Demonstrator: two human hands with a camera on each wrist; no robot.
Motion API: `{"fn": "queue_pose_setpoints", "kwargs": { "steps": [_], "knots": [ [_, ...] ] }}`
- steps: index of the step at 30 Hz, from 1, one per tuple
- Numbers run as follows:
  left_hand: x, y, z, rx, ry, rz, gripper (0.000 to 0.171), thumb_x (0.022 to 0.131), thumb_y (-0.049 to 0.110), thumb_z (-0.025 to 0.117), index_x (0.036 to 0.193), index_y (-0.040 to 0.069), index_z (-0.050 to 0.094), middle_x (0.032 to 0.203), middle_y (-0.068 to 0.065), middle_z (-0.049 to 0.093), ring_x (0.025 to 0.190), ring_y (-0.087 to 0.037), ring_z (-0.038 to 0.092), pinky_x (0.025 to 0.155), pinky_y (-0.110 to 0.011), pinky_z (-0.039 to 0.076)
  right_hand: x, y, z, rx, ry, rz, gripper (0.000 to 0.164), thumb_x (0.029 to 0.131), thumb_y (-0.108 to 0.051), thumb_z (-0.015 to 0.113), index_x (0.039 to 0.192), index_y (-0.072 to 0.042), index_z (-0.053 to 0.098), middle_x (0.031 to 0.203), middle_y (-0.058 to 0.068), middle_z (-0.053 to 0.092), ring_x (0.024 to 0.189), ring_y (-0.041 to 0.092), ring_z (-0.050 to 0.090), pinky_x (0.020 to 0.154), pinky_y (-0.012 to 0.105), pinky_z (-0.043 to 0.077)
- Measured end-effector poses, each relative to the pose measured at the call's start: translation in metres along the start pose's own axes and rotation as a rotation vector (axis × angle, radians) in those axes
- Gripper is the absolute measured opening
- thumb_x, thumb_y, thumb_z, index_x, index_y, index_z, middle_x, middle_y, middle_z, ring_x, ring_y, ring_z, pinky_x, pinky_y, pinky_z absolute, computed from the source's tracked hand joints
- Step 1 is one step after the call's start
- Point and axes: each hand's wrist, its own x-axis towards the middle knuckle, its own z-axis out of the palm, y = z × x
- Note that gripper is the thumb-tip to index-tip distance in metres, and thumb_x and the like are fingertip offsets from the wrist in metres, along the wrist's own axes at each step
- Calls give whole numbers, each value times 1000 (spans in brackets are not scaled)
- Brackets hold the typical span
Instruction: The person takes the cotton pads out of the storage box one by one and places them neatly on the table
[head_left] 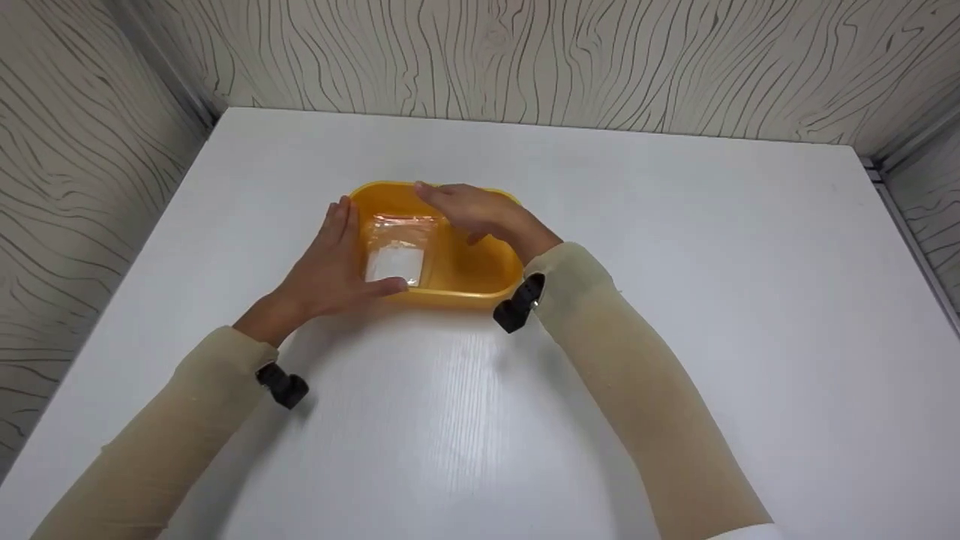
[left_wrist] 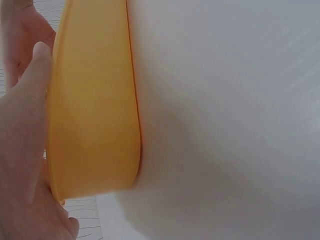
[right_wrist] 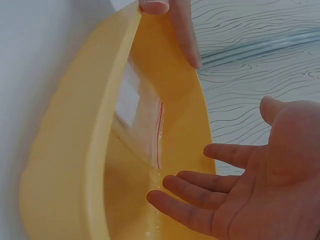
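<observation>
On white table (head_left: pixel 465 420): yellow tub (head_left: pixel 454 298), mouth up, long axis left-right.
Inside left: clear bag (head_left: pixel 401 234), red-lined edge toward far side.
Left hand (head_left: pixel 328 274): straight fingers against left end, thumb at near rim.
Right hand (head_left: pixel 480 212): spread above right half.

One white table (head_left: pixel 675 337). One yellow oval tub (head_left: pixel 457 298); toward its 9 o'clock, one clear zip bag (head_left: pixel 401 230) containing one white rectangle (head_left: pixel 397 264). Two hands: left hand (head_left: pixel 322 274) at 8 o'clock, right hand (head_left: pixel 481 208) at 2. Two black wrist cameras (head_left: pixel 283 386).
</observation>
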Motion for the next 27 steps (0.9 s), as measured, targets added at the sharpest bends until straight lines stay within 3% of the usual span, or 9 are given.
{"fn": "queue_pose_setpoints", "kwargs": {
  "steps": [10,14,18,22,27],
  "knots": [
    [1,-1,0,-8,3,-2,133,83,73,65,158,-2,-14,168,-19,-16,155,-37,-9,123,-56,13,11,10,5,85,31,60,76,103,-66,32,158,-14,37,148,12,45,134,29,44,111,46,43],
    [1,-1,0,-5,-2,-8,133,82,74,65,158,-3,-14,168,-19,-16,155,-37,-10,123,-55,13,14,12,7,112,48,48,75,103,-66,33,147,-7,49,111,11,52,110,26,50,105,40,43],
    [2,-1,0,0,-2,-3,133,83,74,64,158,-3,-13,168,-20,-16,155,-37,-10,123,-55,13,17,14,10,150,71,25,67,104,-63,35,119,-1,58,82,6,41,84,24,43,87,36,38],
    [2,-2,0,9,2,10,132,83,74,64,158,-4,-12,168,-21,-15,155,-38,-9,123,-54,12,20,16,13,217,89,10,57,106,-57,39,102,-3,55,78,2,39,80,22,41,82,33,35],
    [2,-3,0,3,11,17,133,83,73,65,157,-6,-12,167,-22,-14,155,-38,-10,123,-54,12,23,17,15,301,112,27,53,106,-54,44,105,-2,56,86,5,43,84,21,43,83,32,36]
  ]
}}
